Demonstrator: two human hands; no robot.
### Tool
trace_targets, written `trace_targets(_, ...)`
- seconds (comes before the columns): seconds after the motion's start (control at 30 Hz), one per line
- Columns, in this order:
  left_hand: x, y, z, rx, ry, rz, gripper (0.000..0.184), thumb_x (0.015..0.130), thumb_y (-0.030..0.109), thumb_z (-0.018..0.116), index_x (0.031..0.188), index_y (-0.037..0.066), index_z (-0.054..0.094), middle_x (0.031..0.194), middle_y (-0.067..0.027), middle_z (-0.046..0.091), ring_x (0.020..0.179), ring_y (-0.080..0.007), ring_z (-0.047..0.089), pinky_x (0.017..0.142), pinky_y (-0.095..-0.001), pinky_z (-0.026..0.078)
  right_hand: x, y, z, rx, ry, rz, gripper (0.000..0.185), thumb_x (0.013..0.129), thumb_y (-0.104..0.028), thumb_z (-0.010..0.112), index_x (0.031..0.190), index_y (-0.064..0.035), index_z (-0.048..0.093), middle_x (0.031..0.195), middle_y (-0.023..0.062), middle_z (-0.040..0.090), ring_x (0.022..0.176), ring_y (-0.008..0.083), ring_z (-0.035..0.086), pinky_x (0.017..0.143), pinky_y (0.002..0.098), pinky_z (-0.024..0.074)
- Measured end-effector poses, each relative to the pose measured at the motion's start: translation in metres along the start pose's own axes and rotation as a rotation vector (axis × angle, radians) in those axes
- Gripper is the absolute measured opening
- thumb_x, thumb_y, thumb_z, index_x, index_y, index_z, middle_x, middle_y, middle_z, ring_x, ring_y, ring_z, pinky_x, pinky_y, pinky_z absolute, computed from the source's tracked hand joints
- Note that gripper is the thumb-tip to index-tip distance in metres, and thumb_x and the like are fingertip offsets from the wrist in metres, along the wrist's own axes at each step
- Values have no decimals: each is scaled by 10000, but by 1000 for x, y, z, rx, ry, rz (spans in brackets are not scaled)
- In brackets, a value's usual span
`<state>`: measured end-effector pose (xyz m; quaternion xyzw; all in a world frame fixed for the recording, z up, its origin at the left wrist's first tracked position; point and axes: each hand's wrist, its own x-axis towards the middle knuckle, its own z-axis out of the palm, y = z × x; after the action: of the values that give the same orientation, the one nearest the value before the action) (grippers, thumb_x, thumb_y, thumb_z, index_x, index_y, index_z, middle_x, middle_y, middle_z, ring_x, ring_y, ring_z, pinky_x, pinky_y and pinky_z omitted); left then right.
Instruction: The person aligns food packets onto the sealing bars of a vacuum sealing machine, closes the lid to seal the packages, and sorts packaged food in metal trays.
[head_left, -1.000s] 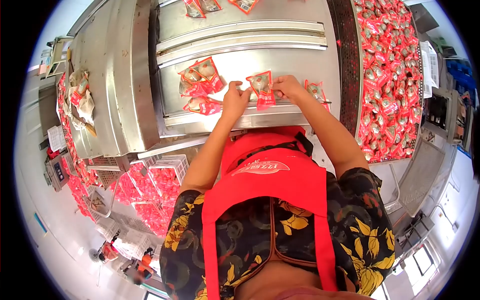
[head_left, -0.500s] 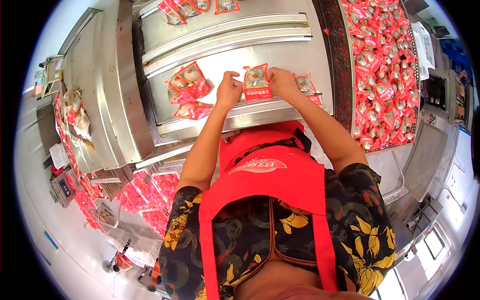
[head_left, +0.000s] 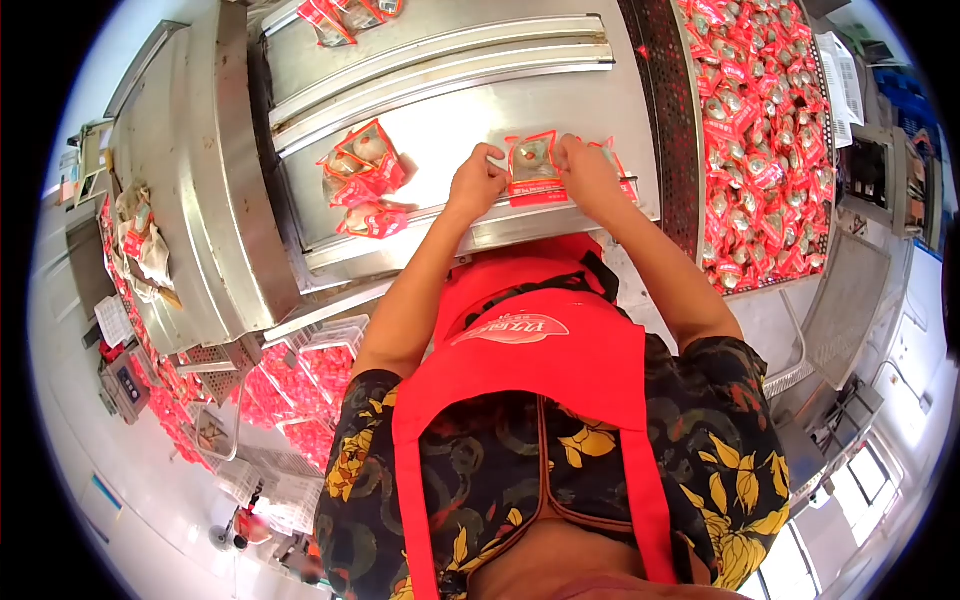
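A clear-and-red plastic packet point(head_left: 535, 165) with a round greyish item inside lies at the front edge of the steel worktop point(head_left: 450, 125), its red printed band toward me. My right hand point(head_left: 588, 172) pinches its upper right edge. Just left of the packet is my left hand point(head_left: 479, 182), with fingers curled but thumb and forefinger apart, holding nothing visible. Another packet point(head_left: 612, 160) is partly hidden behind my right hand. Further left on the steel, several filled packets point(head_left: 362, 160) lie in a pile, with one more packet point(head_left: 372, 220) just below them.
Metal rails point(head_left: 440, 75) cross the worktop, and more packets point(head_left: 345, 18) lie beyond them. To the right, a perforated bin point(head_left: 672, 150) borders a large heap of filled packets point(head_left: 765, 150). A steel housing point(head_left: 195, 170) stands at left; crates of red packets point(head_left: 325, 370) sit below it.
Both hands have shifted slightly right relative to the worktop, and the packet has moved right with the right hand. The whole view has also shifted a little.
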<state>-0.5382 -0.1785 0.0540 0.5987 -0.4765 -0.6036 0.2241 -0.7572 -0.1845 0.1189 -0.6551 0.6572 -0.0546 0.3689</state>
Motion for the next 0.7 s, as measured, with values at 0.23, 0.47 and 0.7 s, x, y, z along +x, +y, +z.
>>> trace_targets(0.23, 1, -8, 0, 108, -27, 41, 315, 869, 28, 670, 1146, 39, 519, 846, -101, 693, 765, -154, 660, 657, -284, 520, -32, 24, 21, -150, 51, -563, 140, 797, -109, 690, 894, -37, 619, 978, 114, 600, 1047, 337, 585, 780, 449, 516)
trace_targets(0.47, -76, 13, -31, -11, 152, 84, 194, 903, 99, 661, 1072, 22, 604, 873, -85, 707, 745, -168, 661, 686, -290, 513, -43, -15, -2, -38, -153, -319, 203, 830, -226, 704, 931, -50, 695, 906, 113, 645, 863, 297, 643, 720, 387, 517)
trace_targets(0.7, -104, -19, -59, -297, 151, -25, 195, 929, 52, 620, 1104, -20, 573, 827, -23, 643, 698, -75, 565, 640, -225, 464, 60, -110, 75, 636, -247, -132, 260, 882, -238, 665, 866, 15, 722, 697, 77, 673, 536, 144, 578, 522, 330, 463)
